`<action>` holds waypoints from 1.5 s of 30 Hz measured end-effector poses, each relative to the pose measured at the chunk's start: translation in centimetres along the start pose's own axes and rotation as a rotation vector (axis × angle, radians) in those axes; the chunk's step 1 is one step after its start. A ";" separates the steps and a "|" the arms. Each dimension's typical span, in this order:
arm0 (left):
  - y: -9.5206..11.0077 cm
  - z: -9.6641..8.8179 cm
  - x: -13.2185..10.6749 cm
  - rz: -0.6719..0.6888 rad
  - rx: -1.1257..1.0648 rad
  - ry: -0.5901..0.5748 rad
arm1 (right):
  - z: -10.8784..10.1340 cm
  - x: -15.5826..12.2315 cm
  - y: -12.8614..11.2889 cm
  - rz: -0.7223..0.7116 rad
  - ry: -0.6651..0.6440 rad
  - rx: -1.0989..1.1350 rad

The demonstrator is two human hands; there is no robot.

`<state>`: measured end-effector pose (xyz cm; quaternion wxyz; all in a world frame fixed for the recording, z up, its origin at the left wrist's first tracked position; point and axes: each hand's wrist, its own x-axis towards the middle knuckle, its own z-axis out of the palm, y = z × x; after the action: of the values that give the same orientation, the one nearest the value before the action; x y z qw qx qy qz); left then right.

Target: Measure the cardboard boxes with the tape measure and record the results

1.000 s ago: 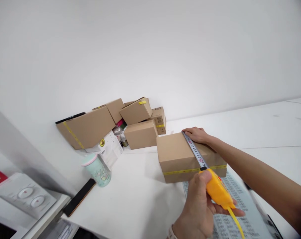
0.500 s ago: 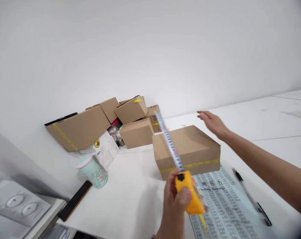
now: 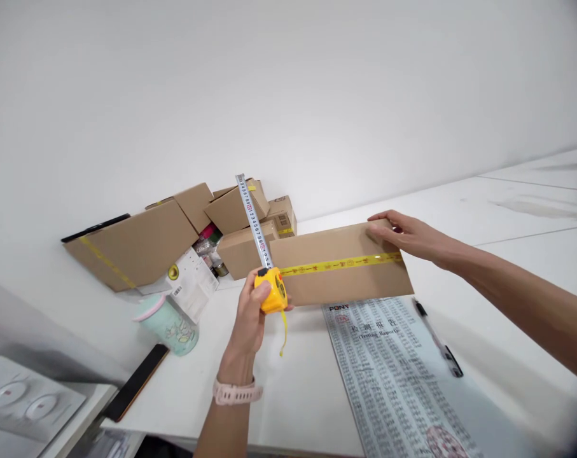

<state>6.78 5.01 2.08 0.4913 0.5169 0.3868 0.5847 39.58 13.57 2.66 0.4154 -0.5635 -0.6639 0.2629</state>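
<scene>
My left hand (image 3: pixel 254 308) is closed round a yellow tape measure (image 3: pixel 271 291), whose numbered metal blade (image 3: pixel 254 219) sticks out upward and away; a yellow strap dangles below the case. At the right end of a cardboard box (image 3: pixel 336 280), my right hand (image 3: pixel 407 238) grips the upper edge, thumb and fingers on the cardboard. A strip of printed yellow tape (image 3: pixel 331 263) runs along the side of the box facing me. The tape measure's case overlaps the box's left end in view; whether they touch I cannot tell.
A printed report (image 3: pixel 388 369) lies in front of the box, with a pen (image 3: pixel 438 340) on its right. Several cardboard boxes (image 3: pixel 140 245) are piled against the wall. At left stand a mint cup (image 3: pixel 171 324) and a black bar-shaped object (image 3: pixel 135 381) at the table's edge.
My right hand has come down from above and taken hold of the box. The box now shows its taped side turned up towards me. The tape measure has moved left and away from me.
</scene>
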 end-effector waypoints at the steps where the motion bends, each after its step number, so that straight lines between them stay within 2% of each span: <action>1: 0.9 -0.1 0.4 -0.004 0.000 -0.020 | -0.3 0.3 -0.5 -0.003 0.043 -0.037; 4: 1.5 0.0 1.0 -0.063 0.003 -0.058 | -0.2 0.8 -0.3 -0.016 0.137 -0.178; 8: -0.3 0.2 1.0 -0.123 0.013 -0.070 | 1.2 1.9 1.6 -0.076 0.143 -0.302; 13: -0.4 0.4 1.0 -0.099 -0.005 -0.049 | 2.0 4.9 1.7 -0.082 0.206 -0.439; 17: -0.7 2.6 -0.6 -0.042 0.011 -0.105 | 2.7 7.1 1.1 -0.121 0.242 -0.557; 21: -3.3 5.5 -3.4 -0.214 -0.062 -0.289 | 3.3 8.1 0.8 -0.168 0.249 -0.580; 24: -5.2 6.5 -4.6 -0.345 -0.130 -0.335 | 3.7 8.4 0.8 -0.241 0.246 -0.578; 29: -6.6 6.1 -4.0 -0.409 -0.176 -0.301 | 4.0 8.4 1.2 -0.405 0.253 -0.659; 35: -7.3 6.0 -4.0 -0.434 -0.188 -0.325 | 3.9 8.4 1.0 -0.534 0.174 -0.827; 40: -8.4 6.3 -4.7 -0.430 -0.216 -0.358 | 3.9 8.8 1.2 -0.542 0.147 -0.818; 45: -10.4 6.5 -4.6 -0.409 -0.213 -0.362 | 3.8 9.0 1.6 -0.547 0.141 -0.788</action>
<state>14.90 2.42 -7.87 0.7115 0.4696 0.3255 0.4089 37.02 23.08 1.68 0.2683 -0.4991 -0.8070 -0.1664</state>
